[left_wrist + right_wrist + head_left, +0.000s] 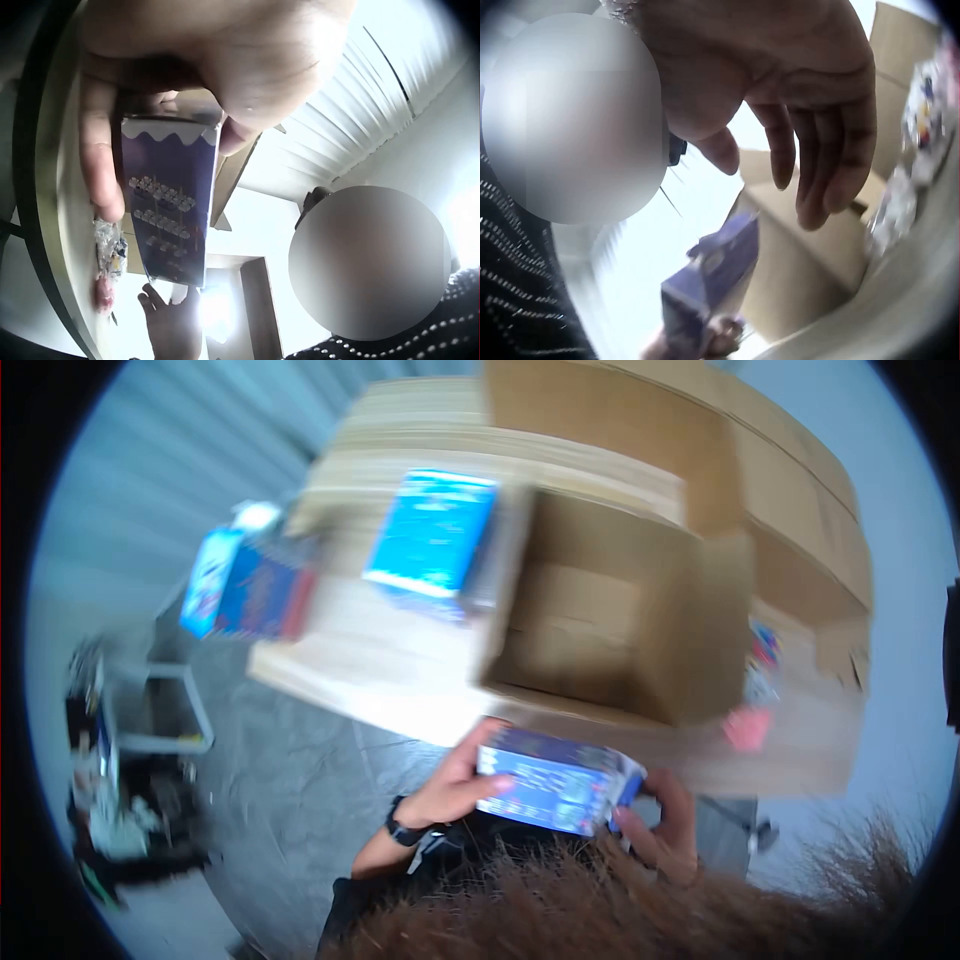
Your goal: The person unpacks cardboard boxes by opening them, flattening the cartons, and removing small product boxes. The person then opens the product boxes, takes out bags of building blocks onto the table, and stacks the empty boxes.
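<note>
My left hand grips a small purple-blue carton by one end, thumb across its printed face. In the left wrist view the carton's narrow side shows a white wavy border and rows of small printed figures. At the carton's other end, flaps stand out loose. Close by that end is my right hand; in the right wrist view its fingers hang loosely bent, apart from the carton. Just beyond both hands stands a large cardboard box with its top open, its inside bare.
A bright blue box lies on the wooden table left of the cardboard box. Farther left, a blue-and-red box stands by the table's edge. Clear plastic packets and a pink item lie at right. A white-rimmed bin stands at lower left.
</note>
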Demonstrator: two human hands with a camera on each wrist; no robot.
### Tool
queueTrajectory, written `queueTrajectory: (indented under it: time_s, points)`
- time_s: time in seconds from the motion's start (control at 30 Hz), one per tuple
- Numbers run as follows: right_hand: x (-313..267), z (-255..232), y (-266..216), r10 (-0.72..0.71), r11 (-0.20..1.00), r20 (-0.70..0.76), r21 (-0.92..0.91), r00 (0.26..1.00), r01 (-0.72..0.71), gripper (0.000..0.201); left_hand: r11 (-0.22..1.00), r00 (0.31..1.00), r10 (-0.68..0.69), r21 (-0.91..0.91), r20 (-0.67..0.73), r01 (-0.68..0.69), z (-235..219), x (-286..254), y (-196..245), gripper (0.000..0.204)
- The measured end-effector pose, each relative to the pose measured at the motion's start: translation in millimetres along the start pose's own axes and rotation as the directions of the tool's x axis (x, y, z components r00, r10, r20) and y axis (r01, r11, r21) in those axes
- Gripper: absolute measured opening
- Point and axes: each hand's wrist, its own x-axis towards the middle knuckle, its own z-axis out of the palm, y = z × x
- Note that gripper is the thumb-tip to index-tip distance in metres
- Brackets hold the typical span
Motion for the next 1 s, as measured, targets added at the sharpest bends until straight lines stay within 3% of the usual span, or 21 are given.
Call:
queueTrajectory:
  time_s: [0.03, 0.07, 0.1, 0.17, 0.2, 0.23, 0.27, 0.3, 0.47, 0.53, 0.57, 0.63, 0.67, 0.73, 0.77, 0.83, 0.87, 0.93, 1.0]
  points:
    - [-1, 17, 4, -0.066, 0.997, 0.065, 0.039, 0.996, 0.063, 0.031, 0.994, 0.999, -0.022, 0.104, 0.043, 0.018, -3, -3, 8, 0.061]
    - [-2, 34, 10, 0.004, 0.999, -0.018, 0.033, 1.000, -0.003, 0.031, 0.979, 0.994, -0.061, 0.201, 0.088, 0.043, -7, -8, 14, 0.064]
    - [0, 47, 14, 0.086, 0.996, -0.110, 0.027, 0.990, -0.083, 0.030, 0.975, 0.999, -0.037, 0.221, 0.024, 0.031, -9, -15, 20, 0.064]
    - [10, 47, 22, 0.050, 0.997, -0.004, 0.054, 0.999, -0.050, 0.028, 0.985, 0.977, -0.082, 0.136, -0.197, 0.110, -2, -22, 33, 0.088]
    - [18, 50, 23, 0.061, 0.996, 0.048, 0.060, 0.997, -0.063, 0.026, 0.985, 0.972, -0.058, 0.144, -0.230, 0.093, -8, -29, 38, 0.088]
    - [23, 60, 10, 0.077, 0.978, 0.023, 0.193, 0.997, -0.080, 0.022, 0.936, 0.968, 0.120, 0.349, -0.222, -0.037, -11, -34, 42, 0.095]
    - [31, 64, 5, 0.050, 0.979, 0.044, 0.197, 0.998, -0.057, 0.022, 0.827, 0.942, 0.285, 0.542, -0.178, -0.148, -15, -40, 46, 0.101]
    - [37, 66, 1, 0.079, 0.970, 0.121, 0.221, 0.990, -0.104, 0.022, 0.747, 0.933, 0.338, 0.639, -0.126, -0.184, -20, -47, 45, 0.109]
    - [65, 85, 1, 0.088, 0.904, 0.315, 0.374, 0.945, -0.209, 0.026, 0.656, 0.927, 0.353, 0.740, -0.130, -0.146, -36, -77, 53, 0.110]
    - [70, 86, -11, 0.179, 0.826, 0.407, 0.432, 0.896, -0.361, 0.033, 0.611, 0.931, 0.325, 0.789, -0.168, -0.070, -36, -83, 60, 0.101]
    - [72, 90, -11, 0.164, 0.826, 0.404, 0.443, 0.900, -0.350, 0.033, 0.580, 0.936, 0.303, 0.814, -0.181, -0.030, -37, -86, 61, 0.097]
    - [72, 96, -6, 0.162, 0.674, 0.406, 0.620, 0.899, -0.402, 0.038, 0.526, 0.933, 0.318, 0.850, -0.171, -0.023, -48, -90, 74, 0.096]
    - [71, 98, 4, 0.154, 0.675, 0.407, 0.622, 0.900, -0.397, 0.038, 0.483, 0.931, 0.324, 0.875, -0.166, -0.012, -55, -94, 81, 0.095]
    - [72, 97, 28, -0.044, 0.843, 0.345, 0.517, 0.937, -0.151, 0.038, 0.439, 0.826, 0.470, 0.894, -0.311, 0.087, -73, -110, 104, 0.098]
    - [77, 90, 27, -0.047, 0.844, 0.347, 0.516, 0.937, -0.149, 0.038, 0.396, 0.752, 0.550, 0.906, -0.363, 0.148, -82, -116, 123, 0.100]
    - [86, 72, 14, 0.044, 0.979, 0.457, 0.156, 0.888, -0.129, 0.032, 0.356, 0.486, 0.760, 0.902, -0.431, 0.245, -108, -114, 144, 0.103]
    - [89, 65, 2, 0.044, 0.980, 0.461, 0.154, 0.886, -0.129, 0.032, 0.397, 0.430, 0.789, 0.898, -0.440, 0.190, -122, -108, 163, 0.102]
    - [93, 52, -18, 0.268, 0.936, 0.565, 0.041, 0.780, -0.351, 0.039, 0.396, 0.339, 0.827, 0.893, -0.448, 0.214, -142, -90, 197, 0.092]
    - [89, 58, -3, 0.187, 0.957, 0.541, 0.089, 0.820, -0.278, 0.038, 0.420, 0.330, 0.816, 0.879, -0.474, 0.226, -163, -73, 216, 0.088]
